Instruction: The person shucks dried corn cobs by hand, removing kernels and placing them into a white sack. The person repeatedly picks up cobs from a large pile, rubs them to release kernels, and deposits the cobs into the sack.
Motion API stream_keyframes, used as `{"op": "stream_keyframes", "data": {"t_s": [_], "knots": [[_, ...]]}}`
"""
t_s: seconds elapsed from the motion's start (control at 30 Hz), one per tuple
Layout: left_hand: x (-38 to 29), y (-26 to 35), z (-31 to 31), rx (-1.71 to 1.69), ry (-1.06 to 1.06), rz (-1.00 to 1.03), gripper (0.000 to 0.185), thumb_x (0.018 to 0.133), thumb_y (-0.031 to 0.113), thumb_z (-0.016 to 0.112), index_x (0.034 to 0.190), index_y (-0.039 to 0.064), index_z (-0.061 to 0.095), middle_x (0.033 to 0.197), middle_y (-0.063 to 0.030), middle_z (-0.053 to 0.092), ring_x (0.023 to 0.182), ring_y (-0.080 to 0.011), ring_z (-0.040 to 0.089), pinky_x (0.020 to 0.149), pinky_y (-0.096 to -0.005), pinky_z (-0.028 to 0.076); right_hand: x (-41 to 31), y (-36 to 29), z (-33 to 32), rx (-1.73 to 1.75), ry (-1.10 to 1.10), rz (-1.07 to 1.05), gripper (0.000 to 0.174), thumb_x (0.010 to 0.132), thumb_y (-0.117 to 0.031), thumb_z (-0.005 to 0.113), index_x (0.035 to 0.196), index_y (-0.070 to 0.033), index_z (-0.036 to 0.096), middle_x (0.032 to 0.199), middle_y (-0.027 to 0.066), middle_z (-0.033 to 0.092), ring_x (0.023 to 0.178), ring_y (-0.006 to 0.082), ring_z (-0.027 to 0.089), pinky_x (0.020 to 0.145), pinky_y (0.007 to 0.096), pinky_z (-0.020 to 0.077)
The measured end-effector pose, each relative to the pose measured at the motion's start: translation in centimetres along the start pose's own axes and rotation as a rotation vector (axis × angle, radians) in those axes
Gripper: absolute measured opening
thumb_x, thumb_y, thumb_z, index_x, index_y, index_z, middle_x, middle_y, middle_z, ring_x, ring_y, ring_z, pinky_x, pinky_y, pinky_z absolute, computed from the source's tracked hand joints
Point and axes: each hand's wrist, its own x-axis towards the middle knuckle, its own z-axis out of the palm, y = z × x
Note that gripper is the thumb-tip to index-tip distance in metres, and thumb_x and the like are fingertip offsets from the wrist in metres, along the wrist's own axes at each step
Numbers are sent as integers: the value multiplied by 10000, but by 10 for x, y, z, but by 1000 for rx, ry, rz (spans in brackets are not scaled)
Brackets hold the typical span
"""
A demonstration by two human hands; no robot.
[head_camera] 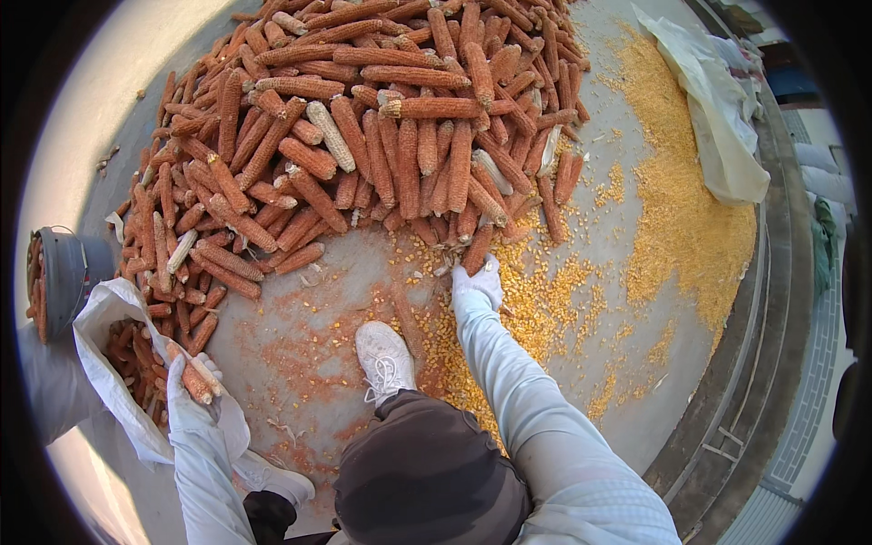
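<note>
My left hand [197, 381], in a pale glove, holds shelled corn cobs [191, 373] over the mouth of a white woven sack [102, 310]. Similar reddish cobs [136, 354] lie inside the sack. At the near edge of a large heap of bare corn cobs [409, 163], my right hand [480, 279], also gloved, is closed around one corn cob [478, 246]. Loose yellow kernels [538, 320] are scattered on the concrete around and beside that hand.
A grey bucket [71, 272] with cobs stands at the far left. Spread kernels [681, 225] cover the floor at right, beside a pale plastic sheet [722, 129] and a raised edge [756, 340]. My white shoe [383, 357] stands among kernels and reddish chaff.
</note>
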Motion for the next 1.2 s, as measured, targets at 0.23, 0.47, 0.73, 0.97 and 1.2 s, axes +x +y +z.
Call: {"op": "stream_keyframes", "data": {"t_s": [0.23,0.47,0.73,0.97,1.2], "knots": [[-9,95,-124,171,233,260,511,989,432,680,1305,40,599,974,-116,710,795,-251,708,677,-398,616,-91,2,41,-352,-480,-288,701,807,-511,736,1395,-160,584,1333,199,680,1220,378,670,1063,443,508],[-107,23,29,224,75,69,547,987,316,682,1382,-15,500,1098,-131,666,885,-288,708,768,-417,624,-83,6,33,-525,-415,-352,557,820,-452,771,1252,-122,644,1152,214,749,1099,381,726,927,467,567],[-60,83,-96,70,683,750,436,975,333,736,1303,68,625,1001,-78,700,766,-226,695,567,-352,508,-113,-16,3,514,-823,-321,436,853,-116,770,1246,18,635,1072,79,728,929,174,672,847,326,547],[-57,36,-36,241,788,946,341,936,292,809,1198,98,707,1033,-4,683,736,-133,536,686,-289,458,-179,-153,12,80,-1540,-503,538,804,-177,846,1278,-16,650,1050,54,713,944,129,650,864,304,538],[-63,29,-50,578,837,902,751,992,443,698,1564,16,464,1526,-151,518,1347,-272,515,1142,-379,398,-281,-238,54,-22,-1288,-1134,842,893,-568,720,1518,-45,508,1395,223,657,1298,359,637,1133,386,469]]}}
